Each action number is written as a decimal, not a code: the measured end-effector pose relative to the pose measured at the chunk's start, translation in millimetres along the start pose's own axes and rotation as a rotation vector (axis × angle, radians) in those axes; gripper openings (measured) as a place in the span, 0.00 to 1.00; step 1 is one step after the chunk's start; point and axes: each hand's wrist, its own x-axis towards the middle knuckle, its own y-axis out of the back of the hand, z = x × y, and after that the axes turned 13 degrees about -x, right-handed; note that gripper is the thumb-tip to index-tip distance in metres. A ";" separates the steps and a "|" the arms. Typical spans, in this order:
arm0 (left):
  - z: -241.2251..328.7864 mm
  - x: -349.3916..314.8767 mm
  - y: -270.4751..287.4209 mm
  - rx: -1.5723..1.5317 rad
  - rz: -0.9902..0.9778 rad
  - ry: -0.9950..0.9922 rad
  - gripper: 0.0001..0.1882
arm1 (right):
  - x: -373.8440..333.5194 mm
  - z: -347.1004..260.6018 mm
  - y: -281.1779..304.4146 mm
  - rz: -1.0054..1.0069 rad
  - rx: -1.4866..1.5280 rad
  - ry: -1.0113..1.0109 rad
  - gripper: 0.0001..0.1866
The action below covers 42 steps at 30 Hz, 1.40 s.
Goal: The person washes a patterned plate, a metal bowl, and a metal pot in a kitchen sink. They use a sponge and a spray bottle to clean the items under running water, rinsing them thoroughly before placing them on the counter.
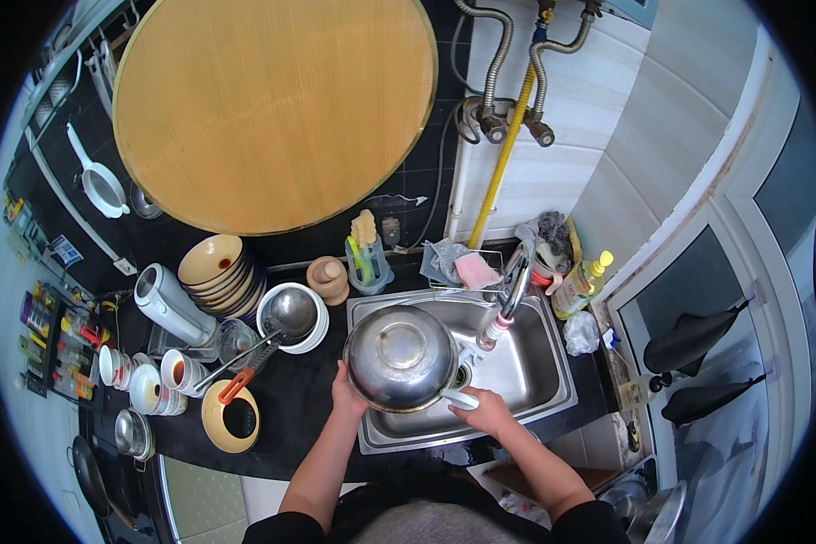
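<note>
Just left of the frame's middle, a person's bare hands hold a dull metal pan upside down, its round base facing up, over the left part of a steel sink. The left hand grasps the pan's rim at its lower left; the right hand is closed around the white handle at its lower right. Right of the pan, a curved tap reaches down into the basin; a whitish streak below its spout could be running water, though I cannot be sure.

The handling of the pan looks to me under way, not finished: it is in both hands, not yet set down. Brownish marks show on its base; its inside is hidden from me.

Much else stands apart from the hands. Left of centre on the dark counter are white bowls with a ladle across them, stacked cream bowls, and a small cup with reddish-brown residue, which suggests it has not been cleaned. Whether the others are clean, I cannot tell.
</note>
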 end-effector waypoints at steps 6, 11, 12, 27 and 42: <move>-1.7 4.7 3.0 -0.022 -0.017 -0.004 0.30 | -6.4 -13.5 -2.3 -0.022 -0.062 0.020 0.23; -0.9 2.3 -1.8 -0.061 0.015 -0.001 0.30 | -7.7 -14.3 -3.6 -0.039 -0.113 0.063 0.21; -1.4 0.8 -2.8 -0.057 0.026 -0.008 0.30 | -7.9 -15.6 -4.0 -0.052 -0.135 0.074 0.21; -12.0 19.7 28.1 -0.107 0.043 -0.002 0.29 | -7.9 -52.8 -24.2 -0.008 -0.118 0.262 0.14; -18.6 11.3 24.1 -0.072 0.038 0.007 0.30 | -8.9 -79.6 -11.4 0.106 -0.024 0.250 0.13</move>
